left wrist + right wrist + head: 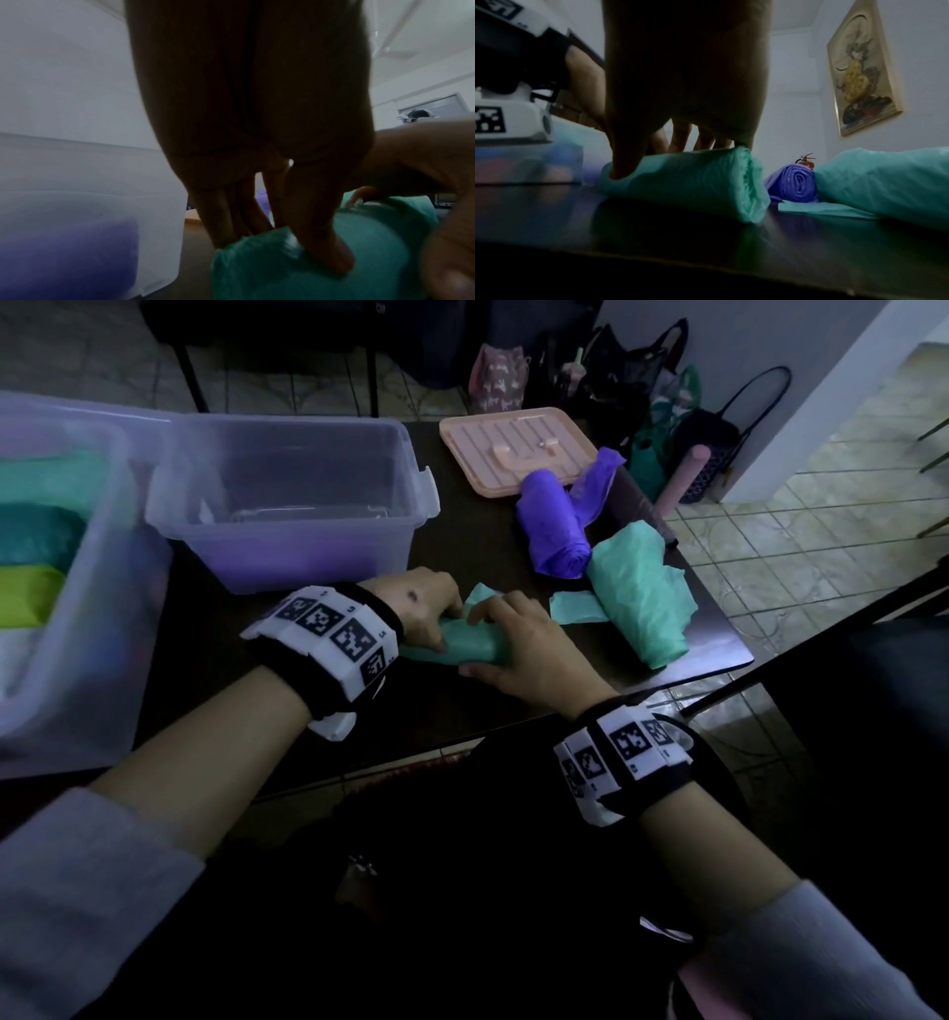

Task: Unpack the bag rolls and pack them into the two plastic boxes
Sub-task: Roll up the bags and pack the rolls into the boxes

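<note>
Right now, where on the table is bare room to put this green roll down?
Bare dark table lies at the near edge before both hands, and between the smaller box and the pink lid. The far right corner is crowded with loose rolls.

Home room: tiled floor (801, 516), framed painting (862, 67), handbags (662, 377).

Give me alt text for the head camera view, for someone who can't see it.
Both hands, the left hand and right hand, grip a small green bag roll on a dark table. Two clear plastic boxes stand to the left; a purple roll, a loose green roll and a pink lid lie to the right.
</note>
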